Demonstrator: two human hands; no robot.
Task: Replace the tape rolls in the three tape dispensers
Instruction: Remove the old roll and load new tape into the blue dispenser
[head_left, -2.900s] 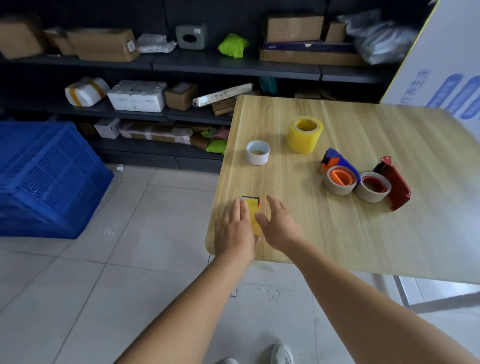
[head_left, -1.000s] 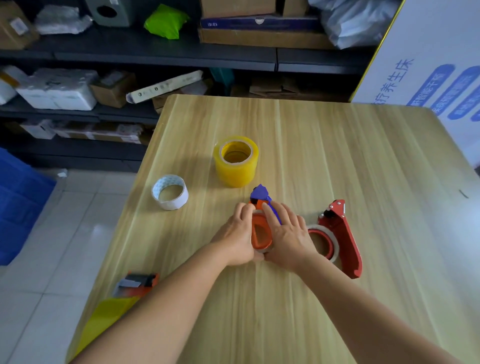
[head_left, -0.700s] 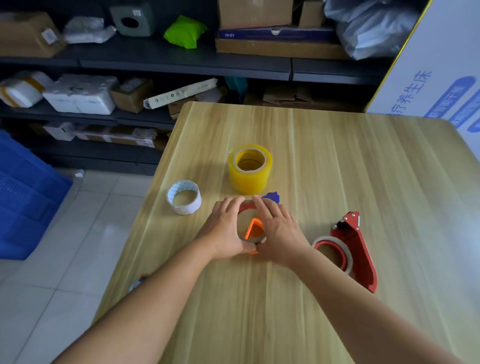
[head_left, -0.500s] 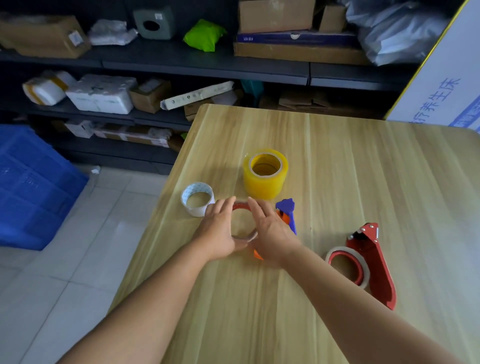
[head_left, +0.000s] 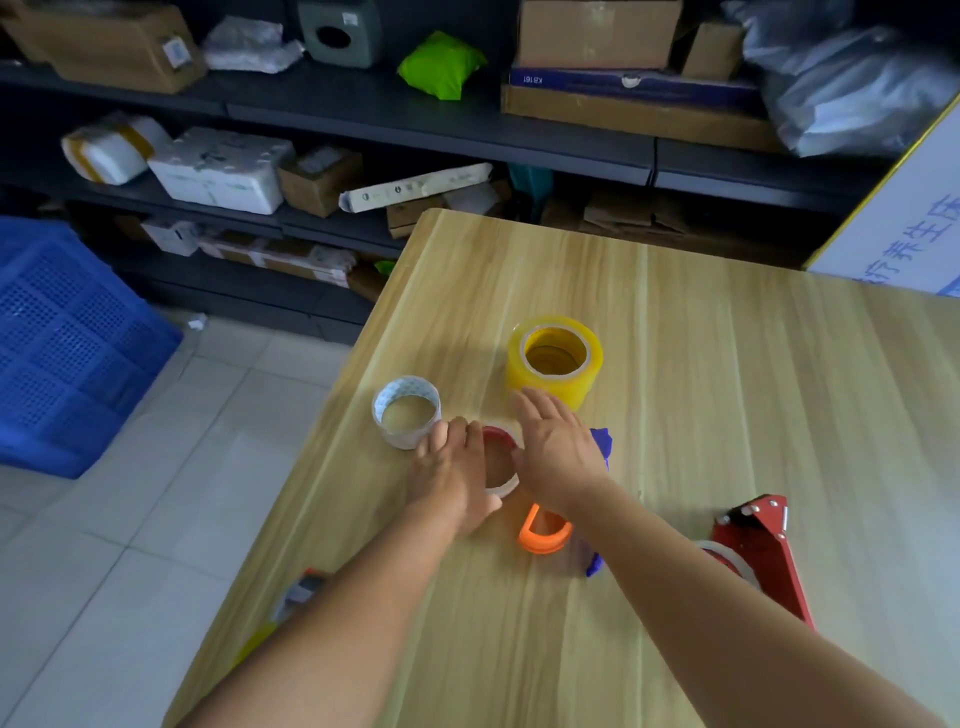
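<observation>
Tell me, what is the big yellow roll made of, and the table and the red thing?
The yellow roll looks like glossy see-through plastic tape, since it glows and shines. The table looks like pale wood or wood-print laminate, with long grain lines. The red dispenser seems painted metal or hard plastic; hard to tell.

A fat yellow tape roll (head_left: 555, 359) stands on end, with a white roll (head_left: 406, 412) to its left. A thin red-cored roll (head_left: 497, 461) lies flat between them. The blue dispenser's (head_left: 601, 450) orange hub (head_left: 543, 532) sits bare. The red dispenser (head_left: 763, 551) lies on its side, roll loaded.
</observation>
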